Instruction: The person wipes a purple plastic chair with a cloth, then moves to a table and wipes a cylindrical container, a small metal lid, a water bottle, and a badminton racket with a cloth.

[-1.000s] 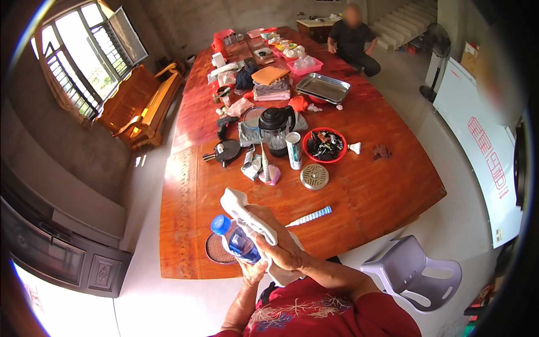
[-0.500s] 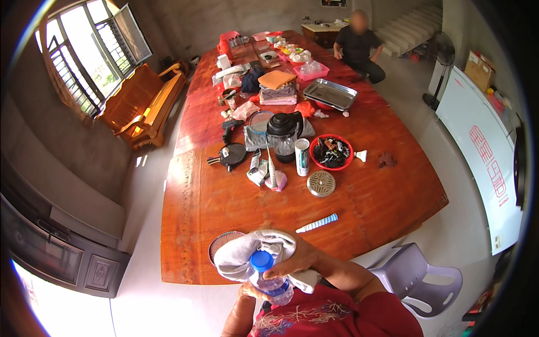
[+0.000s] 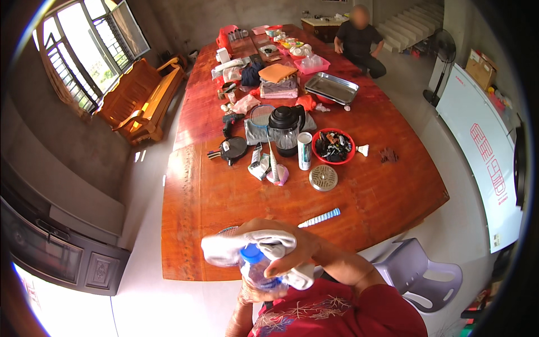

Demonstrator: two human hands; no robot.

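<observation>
A clear plastic bottle (image 3: pixel 256 273) with a blue cap is held upright in front of my chest, at the near edge of the table. My left hand (image 3: pixel 255 293) is wrapped round its lower part. My right hand (image 3: pixel 306 244) grips a whitish cloth (image 3: pixel 222 248), draped over its fingers and pressed against the bottle's upper side. Some of the right fingers are hidden under the cloth. Behind the cloth, a badminton racket lies on the table, its head mostly covered and its light blue and white handle (image 3: pixel 320 218) pointing right.
Further up the wooden table (image 3: pixel 213 196) are a round metal grate (image 3: pixel 323 178), a white tube (image 3: pixel 304 151), a red bowl (image 3: pixel 333 147), a black-lidded jug (image 3: pixel 285 132) and a metal tray (image 3: pixel 331 88). A grey-purple chair (image 3: pixel 415 275) stands right. A person (image 3: pixel 359 45) crouches beyond.
Both hands have moved slightly left with the bottle and cloth. The cloth now covers more of the racket's head. My left hand sits higher round the bottle.
</observation>
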